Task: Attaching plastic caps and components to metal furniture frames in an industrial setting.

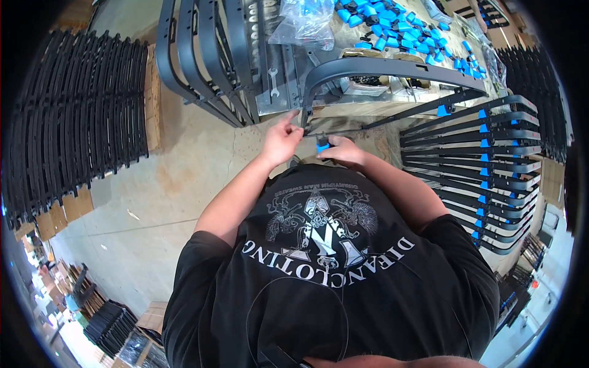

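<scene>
At chest height, just below the worktop (368,109) edge, a small blue clip (321,147) sits pinched in the right hand (343,151). Left hand (281,140) steadies the end of a curved black frame (380,66), fingers narrow, prob. to hold it still. More blue clips (392,27) w/ plastic bags lie on top; finished frames (485,165) stacked at right.

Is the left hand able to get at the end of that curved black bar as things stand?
Probably yes: the left hand already has its fingertips at the lower end of the curved black bar, and nothing lies between them.
</scene>
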The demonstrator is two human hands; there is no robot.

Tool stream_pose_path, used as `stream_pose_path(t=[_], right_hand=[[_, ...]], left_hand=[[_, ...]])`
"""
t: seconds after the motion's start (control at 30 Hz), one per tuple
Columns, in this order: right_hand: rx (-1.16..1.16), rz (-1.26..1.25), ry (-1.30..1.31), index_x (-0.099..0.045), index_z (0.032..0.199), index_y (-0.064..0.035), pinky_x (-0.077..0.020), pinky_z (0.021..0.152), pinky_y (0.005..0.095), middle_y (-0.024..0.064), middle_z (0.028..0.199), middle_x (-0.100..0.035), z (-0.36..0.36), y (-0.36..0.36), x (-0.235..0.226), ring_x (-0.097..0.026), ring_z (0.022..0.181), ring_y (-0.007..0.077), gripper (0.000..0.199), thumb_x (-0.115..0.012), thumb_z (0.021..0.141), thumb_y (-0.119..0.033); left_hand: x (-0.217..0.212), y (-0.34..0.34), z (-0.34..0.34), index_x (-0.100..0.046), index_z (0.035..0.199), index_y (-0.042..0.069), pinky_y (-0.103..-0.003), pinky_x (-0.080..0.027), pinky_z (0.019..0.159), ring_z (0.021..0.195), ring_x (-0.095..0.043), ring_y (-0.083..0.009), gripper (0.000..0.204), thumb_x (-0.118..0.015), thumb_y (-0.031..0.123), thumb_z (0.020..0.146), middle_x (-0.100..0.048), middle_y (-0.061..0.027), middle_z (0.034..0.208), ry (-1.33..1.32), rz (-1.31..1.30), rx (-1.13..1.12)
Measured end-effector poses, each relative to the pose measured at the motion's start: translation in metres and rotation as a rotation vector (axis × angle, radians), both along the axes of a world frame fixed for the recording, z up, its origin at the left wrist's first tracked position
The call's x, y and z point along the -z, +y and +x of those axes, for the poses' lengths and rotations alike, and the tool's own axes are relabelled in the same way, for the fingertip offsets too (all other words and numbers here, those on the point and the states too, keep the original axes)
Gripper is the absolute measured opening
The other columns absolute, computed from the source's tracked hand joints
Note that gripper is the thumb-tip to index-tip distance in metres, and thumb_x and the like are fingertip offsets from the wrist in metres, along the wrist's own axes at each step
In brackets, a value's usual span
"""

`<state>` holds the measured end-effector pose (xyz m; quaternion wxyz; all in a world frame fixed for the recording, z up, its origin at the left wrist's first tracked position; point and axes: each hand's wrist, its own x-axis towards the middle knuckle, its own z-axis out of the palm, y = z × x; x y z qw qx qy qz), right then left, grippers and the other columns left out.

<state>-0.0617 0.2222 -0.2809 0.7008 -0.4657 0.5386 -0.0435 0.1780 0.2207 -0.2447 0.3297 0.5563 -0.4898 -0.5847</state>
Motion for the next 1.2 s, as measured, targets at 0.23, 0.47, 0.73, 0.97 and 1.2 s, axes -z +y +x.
stream_pose_path(t=[0.23,0.47,0.73,0.97,1.2], right_hand=[[0.008,0.058,0.087,-0.067,0.109,-0.0032,-0.0506,0.074,0.0295,0.0048,0.093,-0.068,-0.022,0.018,-0.033,-0.063,0.081,0.0133,0.040,-0.080,0.080,-0.026],[0.381,0.188,-0.298,-0.065,0.104,-0.0047,-0.0468,0.069,0.0321,0.0050,0.086,-0.063,-0.024,0.018,-0.027,-0.059,0.078,0.0153,0.024,-0.066,0.087,-0.022],[0.375,0.284,-0.665,-0.061,0.094,-0.0015,-0.0462,0.073,0.0374,0.0111,0.087,-0.062,-0.016,-0.005,-0.040,-0.058,0.076,0.0238,0.035,-0.043,0.091,-0.032],[0.569,0.500,-0.945,-0.056,0.133,0.0055,-0.0501,0.090,0.0448,0.0162,0.122,-0.066,-0.017,-0.009,-0.065,-0.063,0.099,0.0294,0.059,-0.043,0.092,-0.035],[0.665,0.339,-0.909,-0.064,0.111,-0.0068,-0.0483,0.080,0.0442,0.0093,0.099,-0.068,-0.055,-0.025,-0.047,-0.064,0.089,0.0262,0.038,-0.050,0.096,-0.039]], left_hand=[[-0.014,0.027,-0.014,-0.039,0.155,0.006,-0.036,-0.054,0.073,0.072,-0.066,-0.0250,0.066,-0.063,0.016,0.094,-0.069,-0.0098,0.084,-0.168,-0.136,0.102],[0.007,0.026,-0.017,-0.065,0.120,0.002,-0.031,-0.050,0.064,0.066,-0.059,-0.0124,0.028,-0.069,0.015,0.095,-0.065,-0.0033,0.078,-0.222,-0.041,0.109],[-0.026,0.020,-0.034,-0.067,0.100,0.002,-0.030,-0.050,0.065,0.069,-0.062,-0.0124,0.021,-0.076,0.018,0.091,-0.068,-0.0060,0.080,-0.041,-0.113,0.050],[-0.053,0.003,-0.043,-0.072,0.099,0.006,-0.039,-0.054,0.080,0.088,-0.067,-0.0297,0.021,-0.079,0.018,0.083,-0.074,-0.0090,0.098,-0.303,-0.640,0.207],[-0.066,-0.010,-0.072,-0.073,0.096,0.008,-0.039,-0.053,0.089,0.099,-0.066,-0.0305,0.018,-0.078,0.018,0.082,-0.074,-0.0081,0.101,-0.319,-0.790,0.309]])
